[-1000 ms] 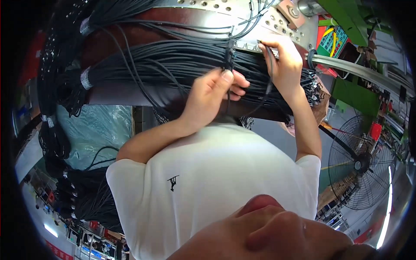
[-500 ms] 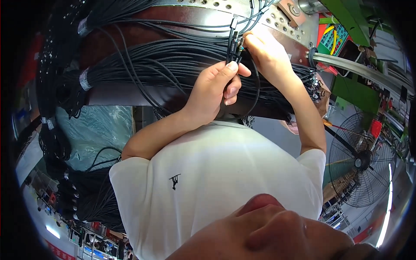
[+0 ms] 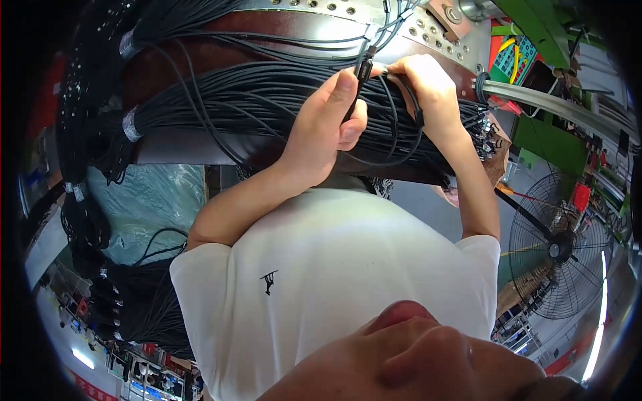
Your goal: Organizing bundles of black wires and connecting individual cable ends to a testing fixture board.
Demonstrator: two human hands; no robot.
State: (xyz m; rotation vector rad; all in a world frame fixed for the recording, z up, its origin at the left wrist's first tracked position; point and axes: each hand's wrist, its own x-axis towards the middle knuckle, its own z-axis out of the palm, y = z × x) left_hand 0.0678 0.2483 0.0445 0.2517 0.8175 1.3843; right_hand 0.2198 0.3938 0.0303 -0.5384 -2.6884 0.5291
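My left hand is closed around a slim black cable connector, which points up and away from me, thumb along its side. To its right, my right hand pinches a black cable at fingertip height, close to the connector. What lies exactly between those fingertips is too small to make out. The held cable curves down in a loop between the hands. Below and behind both hands lies a thick bundle of black cables, tied on the left by a silvery band.
A perforated metal plate sits at the far edge, next to a green machine frame. A pale rail runs off to the right. A black fan stands at the right. Clear plastic sheeting lies at the left.
My left hand has tilted, its thumb rising along the connector. My right hand has shifted slightly right and down, away from the connector, with a cable now looping below its fingers.
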